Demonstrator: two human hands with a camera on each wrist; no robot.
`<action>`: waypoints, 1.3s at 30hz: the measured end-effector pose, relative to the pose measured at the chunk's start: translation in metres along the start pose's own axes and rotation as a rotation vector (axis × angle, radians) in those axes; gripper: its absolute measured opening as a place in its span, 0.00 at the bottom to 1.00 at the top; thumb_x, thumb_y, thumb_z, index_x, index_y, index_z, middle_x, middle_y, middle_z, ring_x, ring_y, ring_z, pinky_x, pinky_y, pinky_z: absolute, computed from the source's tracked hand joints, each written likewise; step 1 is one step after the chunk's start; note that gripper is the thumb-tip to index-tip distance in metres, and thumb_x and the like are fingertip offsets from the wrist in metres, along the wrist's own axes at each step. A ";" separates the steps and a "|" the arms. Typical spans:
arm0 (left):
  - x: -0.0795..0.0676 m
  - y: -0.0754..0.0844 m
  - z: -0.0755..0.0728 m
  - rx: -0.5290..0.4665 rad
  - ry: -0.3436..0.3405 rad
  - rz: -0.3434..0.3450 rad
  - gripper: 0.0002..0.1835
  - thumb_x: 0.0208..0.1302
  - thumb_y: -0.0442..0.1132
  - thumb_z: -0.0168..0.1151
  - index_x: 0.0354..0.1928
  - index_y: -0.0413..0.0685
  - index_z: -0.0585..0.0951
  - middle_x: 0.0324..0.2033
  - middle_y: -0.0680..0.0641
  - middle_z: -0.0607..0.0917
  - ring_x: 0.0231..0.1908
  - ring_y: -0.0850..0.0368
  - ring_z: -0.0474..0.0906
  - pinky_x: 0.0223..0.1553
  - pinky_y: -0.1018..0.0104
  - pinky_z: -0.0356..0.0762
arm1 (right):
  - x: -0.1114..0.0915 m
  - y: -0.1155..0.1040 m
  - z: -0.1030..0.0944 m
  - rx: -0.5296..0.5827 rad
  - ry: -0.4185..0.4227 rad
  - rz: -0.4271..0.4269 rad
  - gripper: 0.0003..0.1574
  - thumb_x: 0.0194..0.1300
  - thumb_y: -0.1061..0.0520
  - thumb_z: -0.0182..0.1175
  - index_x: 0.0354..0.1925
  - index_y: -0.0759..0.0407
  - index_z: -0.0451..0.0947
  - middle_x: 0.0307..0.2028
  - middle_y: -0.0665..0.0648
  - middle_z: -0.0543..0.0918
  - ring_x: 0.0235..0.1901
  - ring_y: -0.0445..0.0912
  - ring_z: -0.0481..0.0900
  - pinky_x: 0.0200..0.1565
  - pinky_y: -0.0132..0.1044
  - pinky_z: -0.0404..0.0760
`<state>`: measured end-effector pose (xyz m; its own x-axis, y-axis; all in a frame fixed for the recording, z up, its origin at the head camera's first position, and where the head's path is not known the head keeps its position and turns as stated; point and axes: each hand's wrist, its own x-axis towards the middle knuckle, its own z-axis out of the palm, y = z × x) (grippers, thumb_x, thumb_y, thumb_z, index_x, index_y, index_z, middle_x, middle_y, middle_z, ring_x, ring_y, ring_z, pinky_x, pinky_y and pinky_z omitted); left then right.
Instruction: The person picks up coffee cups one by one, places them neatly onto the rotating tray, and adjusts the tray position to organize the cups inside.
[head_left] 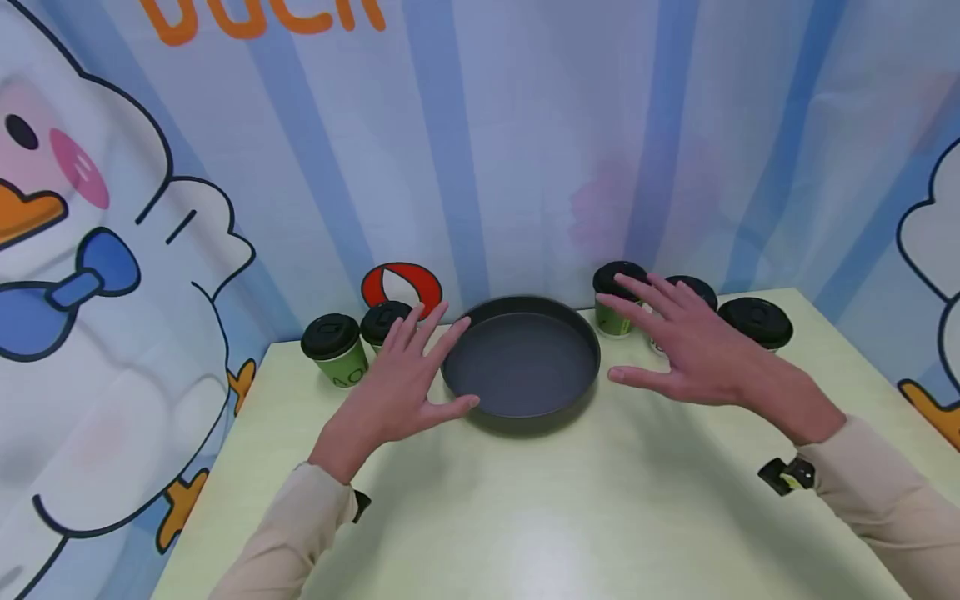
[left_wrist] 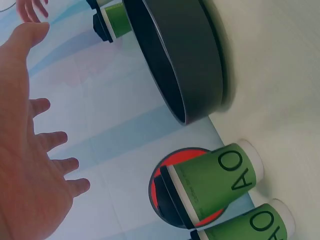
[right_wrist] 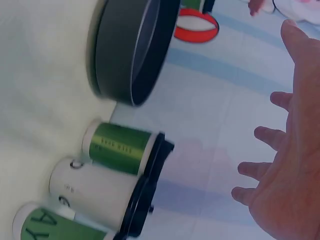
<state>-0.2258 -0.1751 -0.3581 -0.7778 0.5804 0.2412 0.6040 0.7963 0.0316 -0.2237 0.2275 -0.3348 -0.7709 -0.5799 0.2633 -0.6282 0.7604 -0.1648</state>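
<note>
A round dark grey baking pan point(head_left: 525, 367) rests on the table between both hands. My left hand point(head_left: 401, 383) hovers at its left with fingers spread, holding nothing. Spread likewise, my right hand point(head_left: 678, 346) hangs in the air right of the pan. Behind the left hand are two green paper cups with black lids, a left one point(head_left: 335, 350) and one partly hidden point(left_wrist: 212, 185). Near the right hand stand three lidded cups: a green one point(right_wrist: 120, 147), a white one point(right_wrist: 92, 192) and another green one point(right_wrist: 55, 225).
The pale table point(head_left: 525, 517) ends at the back against a blue striped cloth backdrop point(head_left: 510, 167) with cartoon ducks. The cups flank the pan along the table's back edge.
</note>
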 end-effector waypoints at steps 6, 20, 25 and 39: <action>-0.005 -0.008 -0.002 -0.004 0.002 -0.040 0.51 0.67 0.72 0.58 0.84 0.60 0.52 0.82 0.42 0.47 0.79 0.33 0.42 0.78 0.34 0.44 | -0.012 0.024 -0.013 0.023 0.050 0.063 0.56 0.67 0.35 0.67 0.83 0.41 0.52 0.82 0.59 0.50 0.77 0.69 0.47 0.71 0.74 0.52; -0.014 -0.029 0.011 -0.237 0.093 -0.135 0.49 0.68 0.67 0.62 0.83 0.62 0.53 0.82 0.45 0.50 0.80 0.39 0.42 0.75 0.32 0.55 | -0.051 0.097 -0.014 0.189 0.139 0.269 0.55 0.72 0.44 0.63 0.84 0.49 0.45 0.82 0.67 0.43 0.77 0.72 0.42 0.67 0.82 0.46; -0.018 -0.032 0.022 -0.378 0.140 -0.191 0.47 0.70 0.63 0.63 0.83 0.62 0.53 0.82 0.47 0.50 0.80 0.43 0.45 0.72 0.31 0.61 | -0.063 0.114 -0.002 0.280 0.176 0.334 0.54 0.74 0.45 0.61 0.84 0.51 0.42 0.81 0.69 0.42 0.77 0.72 0.40 0.68 0.81 0.42; -0.020 -0.031 0.072 -0.704 0.372 -0.280 0.34 0.76 0.49 0.60 0.78 0.48 0.64 0.76 0.42 0.65 0.74 0.43 0.60 0.74 0.37 0.60 | -0.080 0.144 0.039 0.397 0.276 0.527 0.56 0.76 0.42 0.57 0.84 0.56 0.37 0.80 0.74 0.44 0.72 0.80 0.48 0.62 0.84 0.54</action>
<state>-0.2417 -0.1995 -0.4337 -0.8815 0.1857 0.4341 0.4608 0.5390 0.7051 -0.2564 0.3715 -0.4170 -0.9608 -0.0296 0.2757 -0.2106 0.7249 -0.6558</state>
